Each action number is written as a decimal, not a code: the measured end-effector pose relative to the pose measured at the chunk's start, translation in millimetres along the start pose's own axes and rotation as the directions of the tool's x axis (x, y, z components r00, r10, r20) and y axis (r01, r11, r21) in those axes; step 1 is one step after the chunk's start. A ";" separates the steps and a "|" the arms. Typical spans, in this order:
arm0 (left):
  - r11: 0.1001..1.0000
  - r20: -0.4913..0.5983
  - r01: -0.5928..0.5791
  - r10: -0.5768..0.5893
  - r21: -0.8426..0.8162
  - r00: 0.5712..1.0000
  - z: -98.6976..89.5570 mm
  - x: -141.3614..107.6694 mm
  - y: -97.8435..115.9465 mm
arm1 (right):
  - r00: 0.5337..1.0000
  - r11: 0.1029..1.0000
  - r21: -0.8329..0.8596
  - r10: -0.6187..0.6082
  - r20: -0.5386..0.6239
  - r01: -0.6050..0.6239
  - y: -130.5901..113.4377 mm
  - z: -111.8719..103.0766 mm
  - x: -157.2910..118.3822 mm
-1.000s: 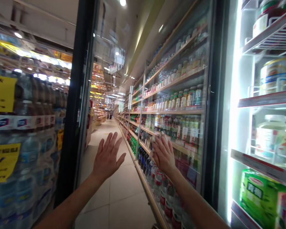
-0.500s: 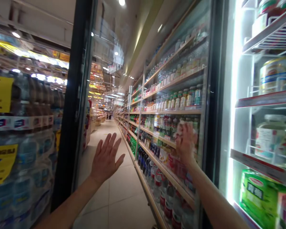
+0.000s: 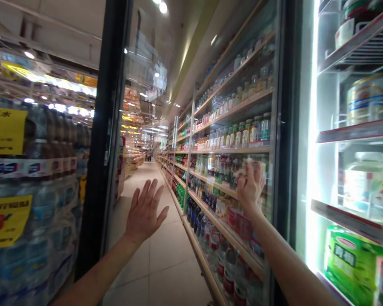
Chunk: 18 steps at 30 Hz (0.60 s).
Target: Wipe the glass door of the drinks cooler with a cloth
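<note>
The right hand point(image 3: 250, 185) clenches a crumpled white cloth point(image 3: 247, 165) on the cooler's glass door point(image 3: 230, 72), the left hand point(image 3: 143, 211) raised open, fingers spread

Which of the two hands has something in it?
The right hand grips a crumpled white wad, possibly cloth or tissue; the left hand is open, fingers spread, holding nothing.

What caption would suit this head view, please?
Open left hand beside black-framed glass cooler door; right hand presses white cloth on it.
</note>
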<state>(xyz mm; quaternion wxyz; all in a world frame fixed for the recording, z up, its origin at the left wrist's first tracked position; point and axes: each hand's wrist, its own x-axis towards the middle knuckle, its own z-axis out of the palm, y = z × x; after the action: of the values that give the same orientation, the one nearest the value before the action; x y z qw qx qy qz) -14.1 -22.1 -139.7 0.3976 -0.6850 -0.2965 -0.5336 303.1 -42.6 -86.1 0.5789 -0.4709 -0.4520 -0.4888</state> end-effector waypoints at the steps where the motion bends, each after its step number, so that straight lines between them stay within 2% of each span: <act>1: 1.000 -0.001 -0.007 0.008 0.009 1.000 0.2 0.0 0.0 | 0.994 0.995 -0.007 0.104 -0.042 -0.104 -1.2 2.7 4.0; 2: 1.000 -0.002 -0.013 0.013 0.015 1.000 0.3 0.1 0.0 | 0.991 0.992 0.002 0.125 -0.047 -0.125 -6.7 4.9 5.4; 3: 1.000 -0.004 -0.014 0.014 0.020 1.000 0.3 0.2 -0.1 | 0.998 0.998 0.024 0.061 -0.023 -0.060 -16.0 6.4 4.1; 4: 1.000 -0.003 -0.014 0.015 0.025 1.000 0.2 0.5 -0.1 | 0.997 0.996 0.057 -0.068 0.022 0.067 -27.9 7.2 0.5; 5: 0.999 -0.002 -0.016 0.016 0.029 1.000 0.0 0.8 -0.2 | 0.973 0.972 0.098 -0.221 0.067 0.214 -40.6 7.3 -4.2; 6: 0.999 -0.001 -0.019 0.019 0.034 1.000 -0.3 1.1 -0.3 | 0.922 0.923 0.148 -0.372 0.102 0.356 -52.2 7.1 -8.8; 7: 0.999 -0.004 -0.024 0.025 0.041 1.000 -0.7 1.4 -0.3 | 0.870 0.872 0.185 -0.478 0.122 0.453 -61.2 7.0 -11.9; 8: 0.998 -0.008 -0.030 0.031 0.048 0.999 -1.0 1.7 -0.3 | 0.843 0.846 0.198 -0.523 0.127 0.495 -67.0 7.4 -12.8; 9: 0.998 -0.013 -0.037 0.037 0.055 0.999 -1.2 1.9 -0.2 | 0.858 0.860 0.182 -0.501 0.113 0.478 -69.7 8.5 -11.2; 10: 0.997 -0.018 -0.041 0.042 0.059 0.999 -1.4 2.0 -0.1 | 0.906 0.904 0.142 -0.415 0.078 0.402 -70.4 10.3 -7.5; 11: 0.997 -0.023 -0.042 0.044 0.060 0.999 -1.4 2.0 0.0 | 0.956 0.953 0.098 -0.291 0.026 0.288 -70.5 12.7 -2.8; 12: 0.997 -0.026 -0.040 0.041 0.058 0.999 -1.4 2.0 0.2 | 0.985 0.983 0.068 -0.171 -0.029 0.173 -71.5 15.4 1.9; 13: 0.998 -0.025 -0.038 0.039 0.056 0.999 -1.4 1.9 0.4 | 0.994 0.994 0.057 -0.093 -0.066 0.096 -74.6 17.8 5.4; 14: 0.998 -0.021 -0.036 0.037 0.053 0.999 -1.4 1.8 0.6 | 0.994 0.995 0.063 -0.077 -0.072 0.082 -80.1 19.6 6.8; 15: 0.998 -0.016 -0.033 0.034 0.051 0.999 -1.4 1.6 0.7 | 0.990 0.987 0.082 -0.133 -0.044 0.136 -87.5 20.7 6.1; 16: 0.998 -0.013 -0.029 0.030 0.052 0.999 -1.5 1.5 0.8 | 0.970 0.964 0.115 -0.243 0.001 0.242 -95.7 20.9 3.7; 18: 0.998 -0.011 -0.026 0.027 0.061 1.000 -1.8 1.3 0.6 | 0.873 0.863 0.199 -0.484 0.066 0.464 -108.4 19.9 -2.5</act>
<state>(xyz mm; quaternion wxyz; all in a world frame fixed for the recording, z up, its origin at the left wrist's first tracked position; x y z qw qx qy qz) -14.1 -24.0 -138.3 0.4268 -0.6733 -0.3011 -0.5232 194.1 -31.2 -74.4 0.4539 -0.3189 -0.6276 -0.5463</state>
